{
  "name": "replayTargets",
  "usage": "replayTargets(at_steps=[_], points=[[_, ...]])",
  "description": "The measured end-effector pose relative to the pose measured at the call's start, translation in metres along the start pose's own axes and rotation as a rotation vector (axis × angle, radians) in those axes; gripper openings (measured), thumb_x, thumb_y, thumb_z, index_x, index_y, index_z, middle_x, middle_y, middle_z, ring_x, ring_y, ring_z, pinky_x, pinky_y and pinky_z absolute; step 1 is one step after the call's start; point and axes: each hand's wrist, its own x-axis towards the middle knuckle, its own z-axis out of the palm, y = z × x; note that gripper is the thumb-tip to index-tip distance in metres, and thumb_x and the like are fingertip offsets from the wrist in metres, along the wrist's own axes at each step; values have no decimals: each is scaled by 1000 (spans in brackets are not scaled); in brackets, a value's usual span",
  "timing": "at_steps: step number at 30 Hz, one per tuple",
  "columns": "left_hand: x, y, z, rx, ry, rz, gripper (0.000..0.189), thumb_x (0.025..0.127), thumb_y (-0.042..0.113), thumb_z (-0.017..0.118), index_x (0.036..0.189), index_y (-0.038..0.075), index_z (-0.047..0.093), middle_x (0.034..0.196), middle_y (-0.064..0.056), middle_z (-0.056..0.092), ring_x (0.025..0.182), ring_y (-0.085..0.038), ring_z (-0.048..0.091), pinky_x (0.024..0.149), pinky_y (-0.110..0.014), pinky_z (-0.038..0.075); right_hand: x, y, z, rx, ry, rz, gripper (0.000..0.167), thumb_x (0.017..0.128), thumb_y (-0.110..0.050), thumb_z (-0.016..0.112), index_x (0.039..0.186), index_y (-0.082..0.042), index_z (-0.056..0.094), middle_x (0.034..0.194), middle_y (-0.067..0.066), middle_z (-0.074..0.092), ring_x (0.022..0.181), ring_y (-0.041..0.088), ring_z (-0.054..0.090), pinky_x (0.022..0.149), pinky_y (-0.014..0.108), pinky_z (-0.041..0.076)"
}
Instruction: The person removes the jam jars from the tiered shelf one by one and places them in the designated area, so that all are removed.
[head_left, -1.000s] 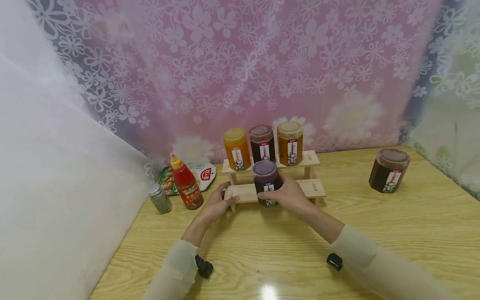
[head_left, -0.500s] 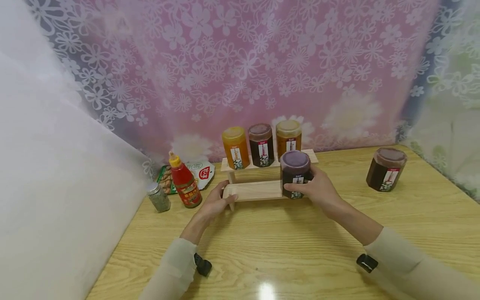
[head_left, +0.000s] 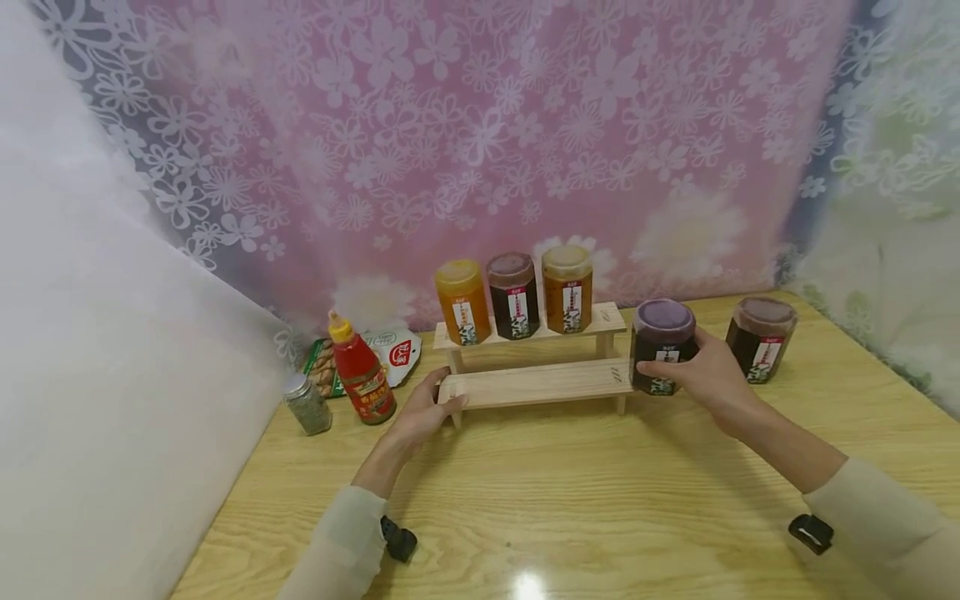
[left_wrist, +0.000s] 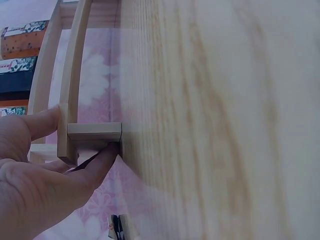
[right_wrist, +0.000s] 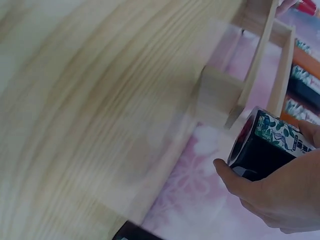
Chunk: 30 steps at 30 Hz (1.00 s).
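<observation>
My right hand (head_left: 716, 375) grips a dark, many-sided jar (head_left: 664, 318) with a purple lid, just off the right end of the wooden two-step rack (head_left: 540, 383). The right wrist view shows the base of this jar (right_wrist: 260, 160) raised off the table, with fingers and thumb round its sides. My left hand (head_left: 422, 412) holds the left end of the rack's lower step. In the left wrist view its thumb lies over the board and its fingers reach round the leg (left_wrist: 95, 131). Nothing stands on the lower step.
An orange jar (head_left: 463, 304), a dark jar (head_left: 513, 298) and an amber jar (head_left: 567, 292) stand on the upper step. Another dark jar (head_left: 759, 337) is at the right. To the left are a red sauce bottle (head_left: 362, 375), a small spice jar (head_left: 307, 406) and a food packet (head_left: 390, 346).
My right hand has carried the purple-lidded jar from the middle of the lower step rightward, past the rack's end. My left hand has kept its hold on the rack.
</observation>
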Motion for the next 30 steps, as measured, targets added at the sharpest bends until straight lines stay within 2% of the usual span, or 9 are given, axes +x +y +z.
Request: replayTargets(at_steps=[5, 10, 13, 21, 30], points=[[-1, -3, -1, 7, 1, -1, 70, 104, 13, 65, 161, 0, 28, 152, -30, 46, 136, -40, 51, 111, -55, 42, 6, 14, -12, -57, 19, 36, 105, 91, -37, 82, 164, 3, 18, 160, 37, 29, 147, 58, 24, 109, 71, 34], [2, -3, -1, 9, 3, -11, 71, 104, 15, 65, 162, 2, 27, 153, -28, 45, 137, -39, 50, 113, -54, 41, 14, 23, -23, -66, 22, 92, 117, 92, -41, 81, 165, 1, 0, 168, 34, 7, 151, 58, 8, 112, 74, 28], [2, -2, 0, 11, 6, -15, 71, 104, 15, 65, 163, 3, 28, 154, -28, 45, 138, -39, 50, 113, -54, 41, 19, 28, -28, -70, 27, 121, 120, 92, -41, 80, 164, 1, -6, 168, 33, 0, 151, 58, 4, 112, 74, 26], [0, -3, 1, 8, -2, -1, 71, 104, 14, 65, 162, 0, 27, 153, -30, 46, 137, -40, 50, 114, -55, 40, 32, 43, -35, -107, 44, 168, 116, 94, -37, 78, 163, 4, -6, 165, 39, 6, 148, 62, 12, 111, 73, 28], [2, -1, 0, -3, -9, 0, 72, 104, 13, 65, 163, 0, 25, 154, -29, 44, 139, -39, 49, 115, -55, 39, 42, 52, -41, -126, 53, 176, 116, 94, -34, 78, 161, 9, -6, 163, 42, 8, 145, 64, 17, 110, 73, 30]])
